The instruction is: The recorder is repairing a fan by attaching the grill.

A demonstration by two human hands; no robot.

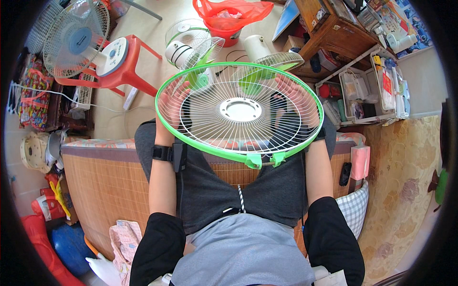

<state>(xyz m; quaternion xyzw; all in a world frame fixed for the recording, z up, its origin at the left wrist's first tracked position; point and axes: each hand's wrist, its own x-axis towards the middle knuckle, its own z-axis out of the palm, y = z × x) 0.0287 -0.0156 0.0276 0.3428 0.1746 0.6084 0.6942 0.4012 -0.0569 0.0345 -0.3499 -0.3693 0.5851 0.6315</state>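
Note:
I hold a round fan grille point(239, 110) with white wires and a green rim out in front of me, over my knees. My left hand point(171, 105) grips its left side and my right hand point(301, 100) its right side, the fingers partly seen through the wires. Two green clips point(253, 161) sit on the rim at the edge nearest me. Beyond the grille, a fan head with a white motor housing point(179, 53) and green blades stands on the floor. Another fan with a pale housing point(256, 48) lies to its right, partly hidden by the grille.
A loose grille point(187, 29) lies on the floor near a red bucket point(228, 37) with a red bag. At the left, a white fan point(78, 40) stands by a red stool point(136, 62). A wooden cabinet point(329, 26) and storage rack point(355, 90) stand at the right.

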